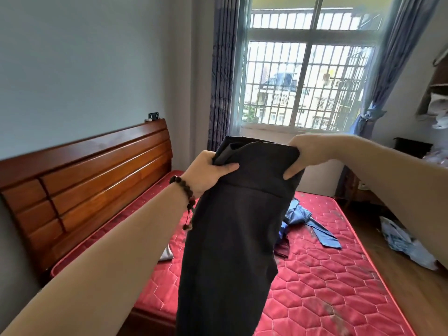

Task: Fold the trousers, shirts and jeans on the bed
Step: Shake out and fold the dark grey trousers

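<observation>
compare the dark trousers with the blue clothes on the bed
The dark trousers hang in the air, gripped at the top by the left hand and right hand; the blue clothes lie crumpled and untouched on the red mattress. Neither is folded yet.

Person, two arms in the head view, entering from the lower left and the right edge of the frame.

Left hand (206, 172): bare; forearm bare, no sleeve showing.
Left wrist: beaded bracelet (185, 187) of round dark brown and reddish beads, with a short strand ending in small beads below it.

Right hand (306, 155): bare, no ring or band visible; forearm bare, unsleeved.
</observation>
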`<state>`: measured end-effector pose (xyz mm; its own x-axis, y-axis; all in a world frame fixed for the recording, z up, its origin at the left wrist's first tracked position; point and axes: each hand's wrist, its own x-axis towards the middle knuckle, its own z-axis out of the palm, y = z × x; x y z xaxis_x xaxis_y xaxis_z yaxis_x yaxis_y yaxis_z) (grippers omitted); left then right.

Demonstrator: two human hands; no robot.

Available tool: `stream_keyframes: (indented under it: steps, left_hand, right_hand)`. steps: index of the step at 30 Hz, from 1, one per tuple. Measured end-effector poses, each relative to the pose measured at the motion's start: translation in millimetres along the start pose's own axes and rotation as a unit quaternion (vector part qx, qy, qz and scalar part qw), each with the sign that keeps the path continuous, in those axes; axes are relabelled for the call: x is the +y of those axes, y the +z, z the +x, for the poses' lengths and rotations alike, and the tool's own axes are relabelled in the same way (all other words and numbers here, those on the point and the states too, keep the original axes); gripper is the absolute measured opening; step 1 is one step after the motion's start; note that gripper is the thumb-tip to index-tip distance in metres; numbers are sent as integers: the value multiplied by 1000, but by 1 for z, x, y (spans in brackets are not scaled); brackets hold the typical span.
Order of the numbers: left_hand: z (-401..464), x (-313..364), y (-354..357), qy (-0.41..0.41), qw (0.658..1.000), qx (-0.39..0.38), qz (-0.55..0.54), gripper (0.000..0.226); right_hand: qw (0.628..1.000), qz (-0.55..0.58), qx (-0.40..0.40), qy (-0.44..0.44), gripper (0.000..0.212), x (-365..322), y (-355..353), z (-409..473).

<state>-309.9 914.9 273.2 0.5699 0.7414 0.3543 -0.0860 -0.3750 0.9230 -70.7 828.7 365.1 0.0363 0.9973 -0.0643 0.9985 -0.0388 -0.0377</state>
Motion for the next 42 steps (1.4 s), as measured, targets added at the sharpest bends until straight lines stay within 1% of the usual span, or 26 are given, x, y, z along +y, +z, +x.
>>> stream_keyframes:
  steps: [1, 2, 3, 4, 5, 6, 7, 8, 9, 10, 13, 15, 17, 19, 20, 22, 24, 26, 28, 30, 31, 33, 35, 37, 39, 42]
  left_hand:
    - [0, -2, 0, -5, 1000, -6, -2, 3]
    - [0, -3, 0, -11, 1000, -11, -3, 3]
    - [0, -3, 0, -15, 1000, -12, -5, 3]
    - [0, -4, 0, -17, 1000, -11, -11, 4]
    - [1, -4, 0, -15, 1000, -6, -24, 5]
    - [2, -5, 0, -17, 999, 2, -41, 6]
    - [2, -6, 1, -21, 998, 11, -54, 6]
    - [3, -7, 1, -27, 997, 19, -63, 7]
    - [4, -9, 2, -33, 997, 26, -66, 7]
    - [4, -11, 1, -40, 997, 31, -66, 7]
    - [2, -23, -8, -64, 996, 36, -55, 7]
    - [-3, -36, -17, -79, 994, 33, -64, 7]
    - [-7, -52, -27, -93, 992, 29, -81, 9]
    - [-11, -71, -35, -116, 989, 30, -90, 12]
    - [-12, -82, -38, -128, 986, 37, -96, 12]
    - [-11, -102, -42, -142, 981, 61, -114, 11]
    - [-5, -120, -44, -138, 979, 89, -119, 13]
    - [6, -135, -44, -124, 980, 123, -97, 13]
    - [20, -148, -43, -97, 981, 164, -39, 12]
    - [36, -163, -43, -59, 975, 202, 67, 13]
    - [45, -172, -43, -37, 967, 221, 125, 13]
    - [67, -194, -46, -1, 940, 263, 219, 17]
    - [94, -220, -54, 16, 913, 294, 282, 30]
    - [125, -252, -69, 14, 897, 294, 329, 40]
    - [162, -288, -89, 0, 887, 280, 366, 46]
    - [224, -346, -121, -14, 887, 258, 382, 47]
  right_hand:
    - [999, 35, -2, 11, 24, 11, 9, -1]
    - [994, 107, 10, 10, 17, 22, 17, 0]
    - [978, 206, 42, 2, 13, 31, 26, 0]
    - [943, 319, 93, -10, 16, 38, 35, 0]
    - [888, 436, 142, -23, 22, 44, 45, 0]
    - [825, 539, 168, -36, 29, 48, 58, 2]
    - [772, 613, 163, -51, 35, 48, 74, 5]
    - [739, 656, 137, -63, 38, 43, 91, 8]
    - [725, 676, 112, -66, 39, 37, 107, 11]
    - [720, 682, 108, -61, 39, 30, 119, 15]
    - [716, 675, 175, -45, 34, 21, 137, 25]
    - [715, 672, 183, -53, 32, 16, 144, 31]
    - [707, 688, 152, -62, 32, 10, 154, 37]
    - [685, 718, 101, -69, 34, 5, 165, 43]
    - [683, 722, 89, -69, 33, 2, 171, 47]
    - [700, 704, 105, -62, 28, -2, 183, 57]
    - [715, 682, 145, -48, 22, -6, 197, 71]
    - [732, 653, 192, -25, 22, -7, 208, 89]
    - [755, 612, 236, 7, 19, -6, 217, 111]
    - [767, 578, 276, 44, 13, -6, 226, 136]
    - [773, 557, 299, 60, 12, -7, 231, 149]
    - [789, 491, 359, 82, 17, -10, 241, 178]
    - [802, 422, 413, 94, 26, -12, 251, 211]
    - [815, 356, 446, 106, 33, -9, 263, 252]
    - [825, 300, 463, 121, 37, -2, 275, 300]
    - [850, 231, 447, 157, 42, 14, 293, 380]
